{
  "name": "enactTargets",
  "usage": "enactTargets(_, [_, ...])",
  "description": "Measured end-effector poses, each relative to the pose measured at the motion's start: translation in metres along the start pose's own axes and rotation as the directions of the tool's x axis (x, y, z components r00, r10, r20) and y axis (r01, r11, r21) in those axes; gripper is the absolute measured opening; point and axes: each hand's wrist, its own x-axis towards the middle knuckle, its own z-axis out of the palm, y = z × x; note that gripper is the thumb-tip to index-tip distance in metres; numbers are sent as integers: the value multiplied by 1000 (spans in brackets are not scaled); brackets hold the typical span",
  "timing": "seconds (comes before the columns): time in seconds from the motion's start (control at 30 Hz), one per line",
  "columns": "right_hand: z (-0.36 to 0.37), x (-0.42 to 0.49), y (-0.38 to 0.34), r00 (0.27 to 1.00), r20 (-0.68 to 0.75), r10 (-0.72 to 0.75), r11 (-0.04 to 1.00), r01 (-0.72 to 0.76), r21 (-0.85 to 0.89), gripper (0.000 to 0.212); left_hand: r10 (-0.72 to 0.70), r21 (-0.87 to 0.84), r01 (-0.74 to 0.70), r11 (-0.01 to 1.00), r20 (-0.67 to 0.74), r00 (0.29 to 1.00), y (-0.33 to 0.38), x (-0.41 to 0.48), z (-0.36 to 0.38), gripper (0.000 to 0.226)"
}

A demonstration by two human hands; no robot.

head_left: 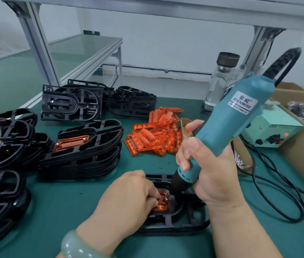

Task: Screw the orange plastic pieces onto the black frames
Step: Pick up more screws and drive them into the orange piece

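Head view: right hand (208,175) grips driver (227,120), long axis tilted, tip pointing down-left onto orange piece (163,206) in frame (167,223) on near worktop (69,202); left hand (128,194) curled, pinching that piece.

Only one view here: a wide-angle head cam sitting right above the table (76,198), looking forward and down. It's really close in. The left hand (128,194) on the orange piece (163,206) and the right hand (208,174) gripping the screwdriver (240,112) fill the bottom middle, and the white wall (184,43) runs across the top.
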Motion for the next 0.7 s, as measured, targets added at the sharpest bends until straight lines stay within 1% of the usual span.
enactTargets(0.1, [-2, -1, -1, 1000, -13, 9, 999, -8, 35, 25, -7, 6, 7, 1000, 6, 1000, 0, -1, 0, 18])
enactTargets(0.2, [-2, -2, -3, 1000, -20, 2, 1000, -2, 15, 25, -19, 9, 19, 1000, 0, 1000, 0, -1, 0, 18])
enactTargets(0.3, [2, -3, -4, 1000, 11, -15, 1000, 15, -18, 24, -25, 5, 25, 1000, -5, 1000, 1, -1, 0, 18])
enactTargets(0.37, [5, -4, -5, 999, 40, -36, 999, 36, -2, 21, -22, 13, 23, 1000, -1, 1000, 1, -1, 0, 17])
enactTargets(0.43, [7, -2, -7, 998, 44, -48, 998, 46, 40, 19, -17, 24, 17, 1000, 1, 1000, 1, -2, -1, 17])
enactTargets(0.47, [7, -2, -7, 998, 41, -40, 998, 38, 59, 22, -15, 25, 15, 1000, 3, 1000, 1, -2, -1, 16])
enactTargets(0.57, [5, -1, -5, 999, 22, 23, 991, -25, 131, 40, -19, 10, 19, 1000, 3, 1000, 1, -2, -1, 16])
enactTargets(0.63, [1, -1, -3, 998, 10, 65, 971, -65, 230, 47, -29, 3, 29, 1000, 5, 1000, 1, -2, -1, 16])
enactTargets(0.7, [-3, 0, -1, 994, 0, 109, 928, -102, 357, 50, -37, 3, 37, 999, 13, 999, 2, -2, -2, 15])
